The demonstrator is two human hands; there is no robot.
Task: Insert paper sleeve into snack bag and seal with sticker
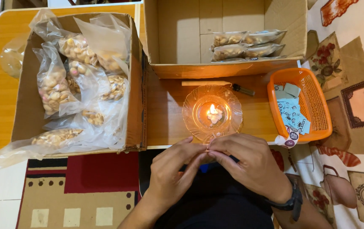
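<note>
My left hand [171, 169] and my right hand [245, 163] meet fingertip to fingertip at the table's front edge. Between them they pinch a small thin piece [208, 148] that is too small to make out. Just beyond the fingertips stands a clear glass dish [190, 116] with a short lit candle [214, 114] in its middle. A dark watch sits on my right wrist [291, 202]. A bit of blue [204, 168] shows under my hands, mostly hidden.
An open cardboard box [25, 106] at the left holds several clear bags of pale snacks [55, 89]. A second box [177, 38] behind the dish holds several sealed packets [245, 44]. An orange basket [317, 106] with paper labels stands at the right. A thin stick [205, 83] lies behind the dish.
</note>
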